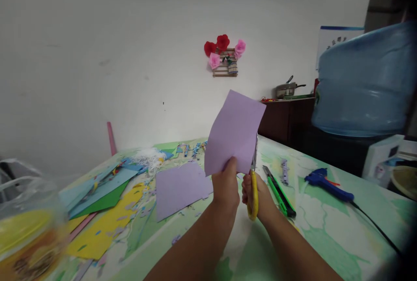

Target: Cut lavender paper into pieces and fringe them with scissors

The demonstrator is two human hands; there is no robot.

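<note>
My left hand point(226, 185) pinches the lower edge of a purple sheet of paper point(235, 131), which stands up above the table with a slight curl. My right hand point(257, 194) is closed round the yellow handles of a pair of scissors point(253, 194). Their blades point upward at the sheet's right edge and are partly hidden behind it. On the table to the left lies a second purple sheet point(180, 190). A green box cutter point(280, 192) rests just right of my right hand.
Blue, green and yellow papers point(107, 224) with scraps cover the left side, beside white shredded strands point(148, 158). A blue glue gun point(329, 184) with a cord lies at right. A plastic tub point(29, 242) stands front left, a large water bottle point(363, 85) back right.
</note>
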